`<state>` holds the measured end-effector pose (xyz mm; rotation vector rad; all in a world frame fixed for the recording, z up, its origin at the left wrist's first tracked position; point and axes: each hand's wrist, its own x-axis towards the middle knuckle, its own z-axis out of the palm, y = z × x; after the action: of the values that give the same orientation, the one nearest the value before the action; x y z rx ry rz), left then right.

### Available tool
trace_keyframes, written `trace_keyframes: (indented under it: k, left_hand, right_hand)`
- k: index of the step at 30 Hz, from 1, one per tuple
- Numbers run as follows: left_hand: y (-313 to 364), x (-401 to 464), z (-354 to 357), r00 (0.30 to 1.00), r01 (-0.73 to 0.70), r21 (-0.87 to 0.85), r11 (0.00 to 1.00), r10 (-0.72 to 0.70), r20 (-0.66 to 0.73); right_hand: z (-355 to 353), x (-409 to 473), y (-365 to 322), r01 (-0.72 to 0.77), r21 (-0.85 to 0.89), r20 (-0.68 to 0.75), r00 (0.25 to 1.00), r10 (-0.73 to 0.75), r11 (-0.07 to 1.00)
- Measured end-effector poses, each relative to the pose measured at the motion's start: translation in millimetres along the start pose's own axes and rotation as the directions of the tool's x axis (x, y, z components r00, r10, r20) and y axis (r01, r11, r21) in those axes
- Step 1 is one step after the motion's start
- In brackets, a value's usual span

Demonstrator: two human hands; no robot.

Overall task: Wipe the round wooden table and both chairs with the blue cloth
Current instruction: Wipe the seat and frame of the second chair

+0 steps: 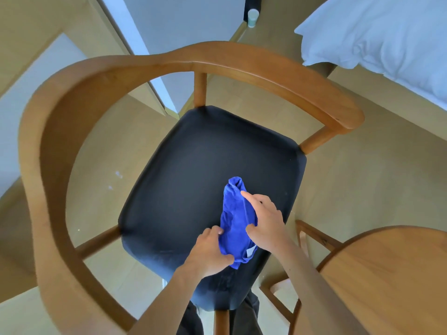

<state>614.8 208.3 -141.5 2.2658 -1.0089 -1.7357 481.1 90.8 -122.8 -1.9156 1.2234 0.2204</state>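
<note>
A wooden armchair with a curved back rail [79, 97] and a dark blue padded seat [193, 170] fills the view. The blue cloth [235, 218], bunched and folded, lies on the front right part of the seat. My left hand [209, 252] pinches the cloth's near left edge. My right hand [266, 221] lies over the cloth's right side, index finger stretched along it and thumb curled against it. The round wooden table [387, 281] shows at the lower right, beside the chair.
A bed with a white duvet [387, 39] stands at the upper right. A small pale cup [252, 18] sits on the floor at the top. Beige floor tiles surround the chair. The table's wooden frame [312, 238] lies close to the seat's right edge.
</note>
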Motion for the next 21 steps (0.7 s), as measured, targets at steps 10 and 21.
trace_keyframes:
  k: [10, 21]
  left_hand:
    - [8, -15, -24, 0.983, -0.084, -0.152, 0.985, 0.057, -0.174]
    - [12, -47, -90, 0.67, -0.267, 0.47, 0.841, 0.512, -0.537]
  right_hand:
    - [-27, 0, 2, 0.138, -0.342, 0.02, 0.99, -0.139, 0.93]
    - [-20, -34, -36, 0.277, -0.201, -0.311, 0.891, -0.33, 0.94]
